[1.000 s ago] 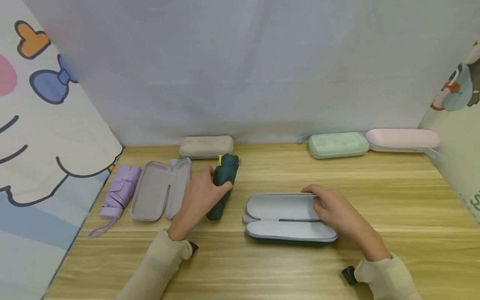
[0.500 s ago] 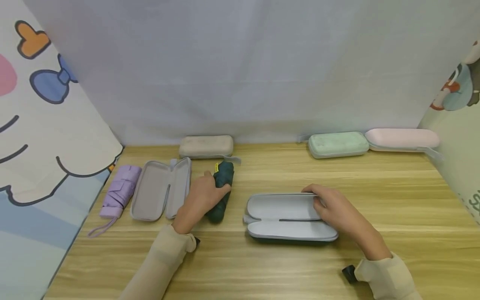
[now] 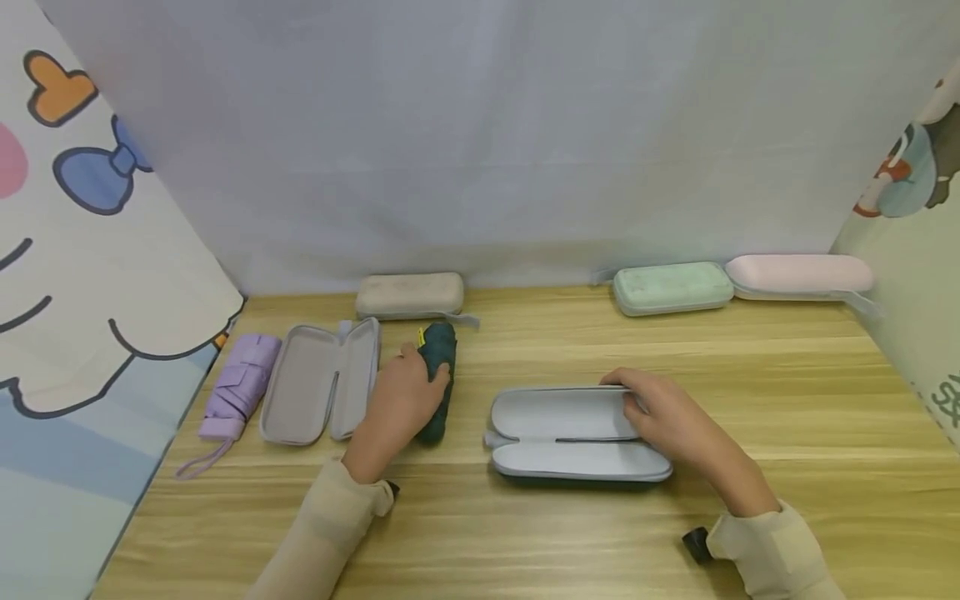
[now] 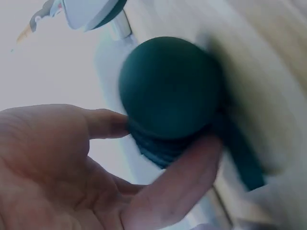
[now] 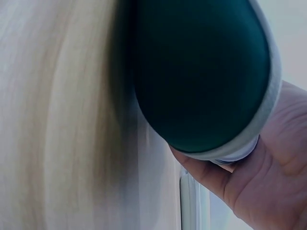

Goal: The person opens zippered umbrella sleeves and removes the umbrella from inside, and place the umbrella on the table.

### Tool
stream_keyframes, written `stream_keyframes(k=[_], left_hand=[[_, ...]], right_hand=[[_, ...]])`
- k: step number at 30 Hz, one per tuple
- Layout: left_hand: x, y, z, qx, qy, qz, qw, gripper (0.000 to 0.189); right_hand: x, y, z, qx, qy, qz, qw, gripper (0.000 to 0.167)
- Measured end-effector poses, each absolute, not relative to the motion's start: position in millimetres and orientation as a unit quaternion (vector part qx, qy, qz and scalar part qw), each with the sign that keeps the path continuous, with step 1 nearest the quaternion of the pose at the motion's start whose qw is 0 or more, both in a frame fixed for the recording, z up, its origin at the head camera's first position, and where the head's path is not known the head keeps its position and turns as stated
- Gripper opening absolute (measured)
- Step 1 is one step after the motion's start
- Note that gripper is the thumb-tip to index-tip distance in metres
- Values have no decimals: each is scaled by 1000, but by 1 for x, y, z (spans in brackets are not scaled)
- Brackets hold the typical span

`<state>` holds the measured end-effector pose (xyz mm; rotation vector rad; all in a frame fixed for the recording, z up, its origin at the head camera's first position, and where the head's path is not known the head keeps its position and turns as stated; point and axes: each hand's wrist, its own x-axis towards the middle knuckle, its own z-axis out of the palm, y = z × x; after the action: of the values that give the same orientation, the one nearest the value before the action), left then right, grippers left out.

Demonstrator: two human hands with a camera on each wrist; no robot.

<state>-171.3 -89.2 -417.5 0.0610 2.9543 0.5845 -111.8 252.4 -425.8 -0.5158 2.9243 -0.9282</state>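
Observation:
My left hand [image 3: 397, 396] grips a dark green folded umbrella [image 3: 439, 343], thumb on one side and fingers on the other. In the left wrist view the umbrella's round end [image 4: 168, 86] faces the camera, and a strap [image 4: 242, 155] hangs beside it. My right hand [image 3: 663, 421] holds the right end of an unzipped hard case [image 3: 558, 414], thumb inside and fingers behind its far wall. Pale grey lines this case; its outside [image 5: 201, 72] is dark green. The case's two halves lie spread, with nothing inside them.
Left of the umbrella lies another spread case [image 3: 303, 383] with grey lining, beside a folded purple umbrella [image 3: 238, 387]. Along the back curtain [image 3: 480, 142] stand closed beige [image 3: 410, 295], mint green [image 3: 672, 288] and pink [image 3: 799, 276] cases.
My left hand has brought the green umbrella slightly left and closer to me, uncovering the beige case's strap. My right hand and its case have stayed in place.

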Motion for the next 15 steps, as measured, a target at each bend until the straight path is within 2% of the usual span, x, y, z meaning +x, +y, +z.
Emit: stream_keyframes(k=[7,11,15], left_hand=[[-163,-89,-399,84,986,134,-42,40],[-171,-95,-383,119,987,101,-31,32],[-192,-106,-371,156,985,71,-5,31]], right_hand=[[-112,253,-425,-167,939,-300,21,31],[-112,252,-424,-169,938,-302,23,31],[-111,252,-425,-171,937,-303,20,30]])
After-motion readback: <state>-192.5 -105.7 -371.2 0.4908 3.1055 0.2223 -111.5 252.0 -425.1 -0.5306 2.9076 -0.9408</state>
